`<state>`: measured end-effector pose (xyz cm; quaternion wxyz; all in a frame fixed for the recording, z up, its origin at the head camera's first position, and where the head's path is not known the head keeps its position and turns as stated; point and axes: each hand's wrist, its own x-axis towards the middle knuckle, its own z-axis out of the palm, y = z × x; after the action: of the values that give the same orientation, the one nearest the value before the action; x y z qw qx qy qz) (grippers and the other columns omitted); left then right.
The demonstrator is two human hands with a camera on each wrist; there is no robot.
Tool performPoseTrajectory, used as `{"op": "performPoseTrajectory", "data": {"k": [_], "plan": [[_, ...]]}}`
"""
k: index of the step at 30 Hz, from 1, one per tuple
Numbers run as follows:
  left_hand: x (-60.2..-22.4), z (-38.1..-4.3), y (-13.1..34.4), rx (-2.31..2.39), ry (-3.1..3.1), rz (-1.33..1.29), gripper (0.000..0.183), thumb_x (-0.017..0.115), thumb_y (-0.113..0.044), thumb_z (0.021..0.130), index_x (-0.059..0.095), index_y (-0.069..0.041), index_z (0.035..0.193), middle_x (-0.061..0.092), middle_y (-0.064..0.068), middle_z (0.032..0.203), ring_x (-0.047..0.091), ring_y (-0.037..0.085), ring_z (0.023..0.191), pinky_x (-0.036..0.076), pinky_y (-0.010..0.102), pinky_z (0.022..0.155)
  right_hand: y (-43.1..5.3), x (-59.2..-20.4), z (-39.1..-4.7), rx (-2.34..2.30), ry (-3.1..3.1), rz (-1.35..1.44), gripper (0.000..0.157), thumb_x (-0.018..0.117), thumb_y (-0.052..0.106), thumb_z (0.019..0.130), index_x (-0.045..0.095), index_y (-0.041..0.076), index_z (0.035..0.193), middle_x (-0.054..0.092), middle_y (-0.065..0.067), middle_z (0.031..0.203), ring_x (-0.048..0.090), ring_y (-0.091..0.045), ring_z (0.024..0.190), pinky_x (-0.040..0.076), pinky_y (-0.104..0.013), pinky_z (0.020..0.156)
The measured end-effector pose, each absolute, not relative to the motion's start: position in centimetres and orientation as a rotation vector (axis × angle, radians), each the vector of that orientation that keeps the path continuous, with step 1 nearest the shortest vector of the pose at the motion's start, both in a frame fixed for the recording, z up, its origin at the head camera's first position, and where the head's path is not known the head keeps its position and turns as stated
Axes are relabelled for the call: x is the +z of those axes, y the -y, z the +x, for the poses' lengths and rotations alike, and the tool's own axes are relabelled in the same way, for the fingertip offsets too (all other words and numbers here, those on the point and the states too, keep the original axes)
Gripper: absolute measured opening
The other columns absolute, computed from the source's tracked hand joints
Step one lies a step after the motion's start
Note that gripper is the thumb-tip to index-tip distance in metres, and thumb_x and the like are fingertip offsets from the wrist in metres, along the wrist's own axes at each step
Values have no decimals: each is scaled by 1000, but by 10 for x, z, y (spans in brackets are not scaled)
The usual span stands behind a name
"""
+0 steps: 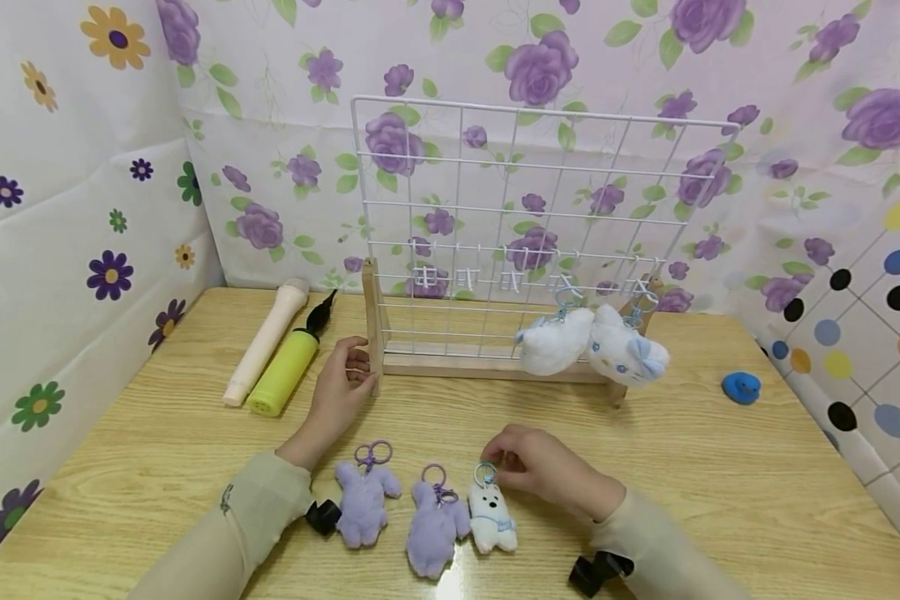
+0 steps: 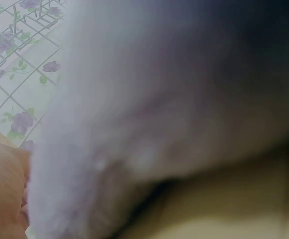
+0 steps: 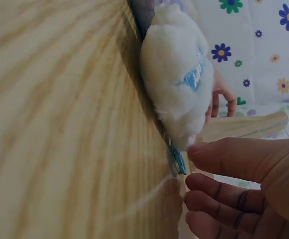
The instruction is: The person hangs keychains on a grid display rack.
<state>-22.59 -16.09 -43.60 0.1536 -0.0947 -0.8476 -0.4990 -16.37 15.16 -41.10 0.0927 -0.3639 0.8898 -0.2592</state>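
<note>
A white plush bear keychain (image 1: 492, 521) with a blue scarf lies on the table, its blue ring (image 1: 484, 475) toward the rack. Over that ring is my right hand (image 1: 547, 467); in the right wrist view a gap shows between thumb (image 3: 229, 157) and bent fingers, the thumb tip near the bear's head. My left hand (image 1: 337, 396) is at the left wooden post (image 1: 373, 321) of a white wire rack (image 1: 495, 204), its fingers bent against it. The left wrist view is mostly blocked by a blurred pale surface.
Two purple plush keychains (image 1: 362, 504) lie left of the bear. Two white plush keychains (image 1: 628, 350) hang at the rack's right, beside several white hooks (image 1: 467, 277). A yellow-green pump (image 1: 285, 371) and a cream stick-shaped object (image 1: 266, 342) lie left; a small blue object (image 1: 742, 387) sits right.
</note>
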Motion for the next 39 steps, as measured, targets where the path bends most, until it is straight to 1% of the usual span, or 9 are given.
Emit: {"op": "performPoseTrajectory", "data": {"k": [7, 12, 19, 26, 30, 39], "plan": [[-435, -226, 160, -1425, 2434, -278, 54, 67, 6, 85, 42, -2, 131, 56, 19, 110, 59, 29, 95, 54, 36, 80, -149, -413, -165, -718, -2636, -1083, 20, 70, 13, 87, 70, 12, 107, 59, 3, 89, 50, -1, 72, 45, -15, 64], [-436, -226, 160, -1429, 2437, -277, 54, 67, 6, 85, 41, -2, 131, 56, 19, 110, 59, 29, 95, 54, 36, 80, -148, -412, -165, -719, -2620, -1087, 21, 70, 13, 87, 70, 13, 108, 58, 2, 87, 49, -2, 69, 44, -15, 62], [-435, -226, 160, -1445, 2439, -275, 54, 67, 5, 85, 41, -2, 131, 56, 19, 111, 59, 29, 95, 54, 34, 80, -148, -414, -166, -720, -2622, -1076, 18, 71, 13, 86, 68, 14, 104, 56, 3, 86, 47, 0, 68, 43, -15, 62], [-435, -225, 161, -1442, 2439, -278, 53, 67, 5, 85, 41, -2, 131, 56, 19, 110, 59, 29, 95, 54, 32, 79, -147, -415, -166, -733, -2612, -1058, 19, 73, 12, 84, 63, 14, 99, 57, 3, 87, 49, -1, 71, 45, -16, 64], [-435, -226, 161, -1451, 2435, -274, 52, 66, 5, 85, 42, -2, 131, 56, 19, 111, 59, 29, 95, 54, 32, 79, -146, -415, -167, -748, -2610, -1042, 18, 73, 11, 84, 61, 15, 97, 57, 5, 84, 49, -1, 71, 45, -17, 64], [-435, -226, 161, -1453, 2421, -280, 53, 66, 7, 84, 42, -1, 131, 57, 20, 110, 59, 29, 95, 55, 34, 79, -145, -412, -166, -832, -2548, -991, 16, 70, 10, 86, 61, 16, 97, 55, 10, 77, 49, 0, 69, 45, -17, 63]]}}
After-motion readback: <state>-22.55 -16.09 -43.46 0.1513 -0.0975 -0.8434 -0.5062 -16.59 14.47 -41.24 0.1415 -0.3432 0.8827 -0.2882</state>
